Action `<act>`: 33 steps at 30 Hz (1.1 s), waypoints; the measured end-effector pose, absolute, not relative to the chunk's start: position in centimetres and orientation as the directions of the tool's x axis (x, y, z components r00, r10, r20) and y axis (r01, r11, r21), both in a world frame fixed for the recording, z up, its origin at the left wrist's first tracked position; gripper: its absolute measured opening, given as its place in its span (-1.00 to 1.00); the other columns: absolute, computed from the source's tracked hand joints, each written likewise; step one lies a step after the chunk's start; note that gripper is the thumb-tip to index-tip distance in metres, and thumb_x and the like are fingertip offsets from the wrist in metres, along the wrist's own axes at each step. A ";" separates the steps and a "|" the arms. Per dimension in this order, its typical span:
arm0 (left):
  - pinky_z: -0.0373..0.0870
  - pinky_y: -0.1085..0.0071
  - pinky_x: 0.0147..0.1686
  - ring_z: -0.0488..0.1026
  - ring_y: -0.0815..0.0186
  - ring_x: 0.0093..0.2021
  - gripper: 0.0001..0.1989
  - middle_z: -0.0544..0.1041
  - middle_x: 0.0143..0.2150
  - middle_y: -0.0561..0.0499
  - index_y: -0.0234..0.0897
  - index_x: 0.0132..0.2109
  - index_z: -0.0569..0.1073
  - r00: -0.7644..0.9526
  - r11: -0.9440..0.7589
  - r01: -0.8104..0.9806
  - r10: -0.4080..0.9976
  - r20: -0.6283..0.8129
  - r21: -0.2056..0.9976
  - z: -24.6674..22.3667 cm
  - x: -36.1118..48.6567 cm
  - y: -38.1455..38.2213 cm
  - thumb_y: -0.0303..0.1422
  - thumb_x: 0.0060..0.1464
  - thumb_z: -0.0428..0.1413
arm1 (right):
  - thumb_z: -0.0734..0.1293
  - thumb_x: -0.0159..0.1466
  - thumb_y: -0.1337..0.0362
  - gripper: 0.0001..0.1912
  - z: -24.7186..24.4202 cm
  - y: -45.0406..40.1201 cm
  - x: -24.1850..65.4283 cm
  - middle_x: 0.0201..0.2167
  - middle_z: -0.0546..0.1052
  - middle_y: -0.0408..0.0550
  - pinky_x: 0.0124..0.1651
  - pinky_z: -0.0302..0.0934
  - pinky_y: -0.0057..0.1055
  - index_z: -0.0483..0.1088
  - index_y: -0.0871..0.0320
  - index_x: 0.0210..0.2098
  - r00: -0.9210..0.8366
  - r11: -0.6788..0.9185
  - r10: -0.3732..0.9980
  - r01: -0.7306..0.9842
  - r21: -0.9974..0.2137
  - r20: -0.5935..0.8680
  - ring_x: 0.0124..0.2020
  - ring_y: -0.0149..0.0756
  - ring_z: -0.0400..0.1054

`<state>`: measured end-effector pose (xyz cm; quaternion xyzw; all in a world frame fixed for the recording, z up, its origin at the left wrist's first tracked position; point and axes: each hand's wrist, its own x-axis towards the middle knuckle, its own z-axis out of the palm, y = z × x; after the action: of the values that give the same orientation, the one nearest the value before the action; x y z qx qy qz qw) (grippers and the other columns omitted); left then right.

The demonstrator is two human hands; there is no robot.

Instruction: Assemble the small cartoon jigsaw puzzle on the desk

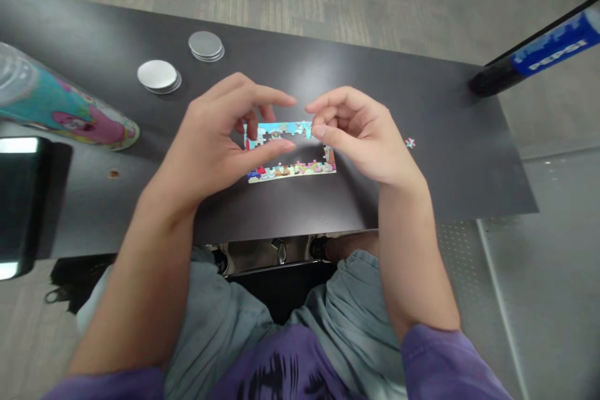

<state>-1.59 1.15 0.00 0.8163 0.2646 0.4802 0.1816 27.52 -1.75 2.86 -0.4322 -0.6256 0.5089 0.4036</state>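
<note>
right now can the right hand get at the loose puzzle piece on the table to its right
Probably yes: the loose puzzle piece lies close beside the right hand, with nothing seen between them, though that hand's fingers point away, toward the left hand.

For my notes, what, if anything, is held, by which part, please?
The right hand apparently pinches a jigsaw piece by its edge; the left hand holds nothing.

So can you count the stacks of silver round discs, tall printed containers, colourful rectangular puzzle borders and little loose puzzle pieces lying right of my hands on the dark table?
Stacks of silver round discs: 2
Tall printed containers, one teal-and-pink, one blue-and-black: 2
Colourful rectangular puzzle border: 1
Small multicoloured loose puzzle piece: 1
Total: 6
</note>
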 end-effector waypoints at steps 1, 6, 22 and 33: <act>0.57 0.22 -0.26 0.55 0.24 -0.26 -0.58 0.77 -0.03 0.00 -0.03 0.34 0.84 0.410 -0.788 0.259 0.614 0.675 0.559 0.4 -1.5 0.8 -0.07 0.49 0.63 | 0.86 0.39 -0.09 -0.53 2.7 -1.6 27.0 -0.16 0.66 -0.16 -0.25 0.41 -0.25 0.73 -0.08 0.09 -0.326 0.107 0.942 0.081 -0.991 0.075 -0.24 -0.21 0.44; 0.66 0.09 -0.13 0.66 0.14 -0.16 -0.80 0.79 0.01 -0.01 0.16 0.24 0.91 0.460 -0.727 0.315 0.680 0.572 0.610 1.2 -2.1 0.0 0.00 0.67 0.47 | 0.80 0.46 0.11 -0.71 2.0 -1.2 25.6 -0.17 0.75 -0.16 -0.22 0.37 -0.19 0.76 -0.08 0.07 -0.360 0.127 0.925 -0.011 -0.992 0.122 -0.28 -0.20 0.41; 0.64 -0.03 -0.20 0.61 0.26 -0.27 -0.74 0.78 -0.06 0.06 0.06 0.17 0.78 0.308 -0.790 0.482 0.558 0.771 0.379 1.8 -2.4 -0.8 0.07 0.73 0.41 | 0.80 0.45 -0.25 -0.48 3.0 -0.8 23.4 -0.24 0.57 -0.14 -0.13 0.45 -0.23 0.65 -0.04 -0.06 -0.358 0.095 0.928 -0.044 -0.994 0.105 -0.15 -0.13 0.53; 0.63 -0.06 -0.25 0.55 0.28 -0.30 -0.61 0.74 -0.12 0.11 0.06 0.06 0.71 0.263 -0.765 0.557 0.532 0.805 0.323 1.8 -2.1 -1.4 0.21 0.74 0.34 | 0.84 0.44 -0.17 -0.54 3.8 -0.9 23.1 -0.27 0.63 -0.14 -0.18 0.37 -0.23 0.71 -0.01 -0.17 -0.389 0.130 0.908 -0.101 -0.986 0.159 -0.24 -0.18 0.44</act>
<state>-2.10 -1.42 1.77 0.7947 0.3428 0.5008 -0.0126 23.15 -0.88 3.76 -0.3317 -0.6076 0.5702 0.4423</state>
